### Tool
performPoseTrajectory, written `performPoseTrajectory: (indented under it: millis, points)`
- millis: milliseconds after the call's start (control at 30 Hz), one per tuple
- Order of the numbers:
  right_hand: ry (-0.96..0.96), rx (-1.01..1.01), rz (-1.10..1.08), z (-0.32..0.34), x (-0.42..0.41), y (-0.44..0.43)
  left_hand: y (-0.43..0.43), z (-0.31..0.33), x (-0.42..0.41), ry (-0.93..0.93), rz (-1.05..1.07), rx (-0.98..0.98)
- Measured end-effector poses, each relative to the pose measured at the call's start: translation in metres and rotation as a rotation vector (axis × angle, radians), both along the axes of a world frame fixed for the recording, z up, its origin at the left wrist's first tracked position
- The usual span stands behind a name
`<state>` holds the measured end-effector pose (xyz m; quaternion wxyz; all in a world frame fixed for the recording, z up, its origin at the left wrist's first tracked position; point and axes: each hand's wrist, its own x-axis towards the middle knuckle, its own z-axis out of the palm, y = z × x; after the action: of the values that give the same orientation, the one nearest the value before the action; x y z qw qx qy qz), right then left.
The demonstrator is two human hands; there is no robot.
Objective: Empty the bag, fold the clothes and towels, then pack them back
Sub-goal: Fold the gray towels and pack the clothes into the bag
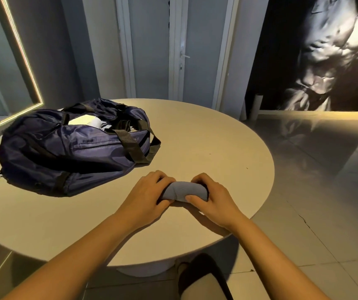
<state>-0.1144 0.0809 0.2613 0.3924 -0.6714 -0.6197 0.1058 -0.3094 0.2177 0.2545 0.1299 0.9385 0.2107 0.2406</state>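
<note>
**Mid-task: one small piece in hand, bag not yet emptied**

From my remote seat I see both hands working at about five o'clock on the round beige worktop (206,137), close to its near edge. The left hand (149,197) and the right hand (213,202) each hold one end of a small grey-blue cloth bundle (184,190). Both grips are curled round it, fingers over the top and thumbs on the near side, and the bundle sits on or just above the surface; I cannot tell which. It looks rolled or folded tight, so I judge this piece to be nearly finished.

The navy nylon duffel bag (65,152) with black webbing straps lies slumped at ten o'clock, well apart from the hands, its top open. Pale fabric (96,122) shows inside the opening, so I judge the emptying incomplete, unless those pieces are already packed back. I see no folded stack on the worktop. More folding and the packing appear to remain.
</note>
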Motion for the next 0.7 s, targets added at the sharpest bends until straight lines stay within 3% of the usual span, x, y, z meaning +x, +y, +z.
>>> performPoseTrajectory:
  millis: [200,300,567,700]
  points:
    - [0.181,0.027,-0.107,0.002,-0.005,-0.013,-0.015,0.024,-0.016,0.048,-0.018,-0.06]
    - [0.337,0.08,-0.151,0.018,-0.015,-0.014,-0.019,0.042,-0.033,0.03,-0.043,-0.283]
    - [0.952,0.171,0.032,0.061,-0.06,0.008,-0.027,0.07,-0.074,-0.416,0.014,-0.901]
    - [1.044,0.173,0.161,0.062,-0.092,0.03,-0.022,0.08,-0.081,-0.536,0.005,-0.991]
